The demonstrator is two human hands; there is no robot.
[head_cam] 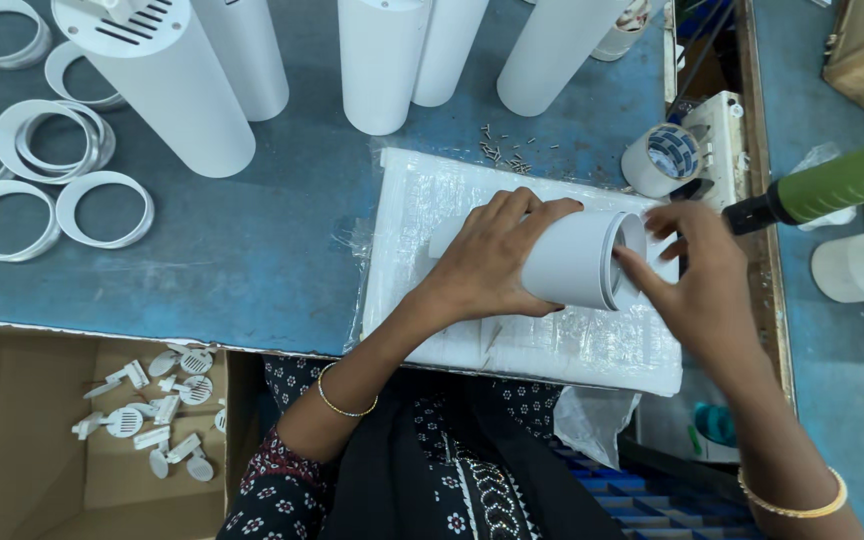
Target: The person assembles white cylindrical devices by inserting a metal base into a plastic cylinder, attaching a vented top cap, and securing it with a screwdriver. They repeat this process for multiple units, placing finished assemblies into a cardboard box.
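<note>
My left hand [492,255] grips a white cylindrical housing [577,262] that lies on its side over a white foam pad [422,200]. The fingers wrap over its top. At the cylinder's open right end, the fingers of my right hand [697,275] press a thin white ring [620,262] against the rim. The inside of the cylinder is mostly hidden.
Several tall white cylinders [172,80] stand at the back of the blue table [252,230]. White rings [102,208] lie at the left. Small screws [507,155], a tape roll [660,158] and a green tool [832,185] sit to the right. A cardboard box [42,440] holds small white parts.
</note>
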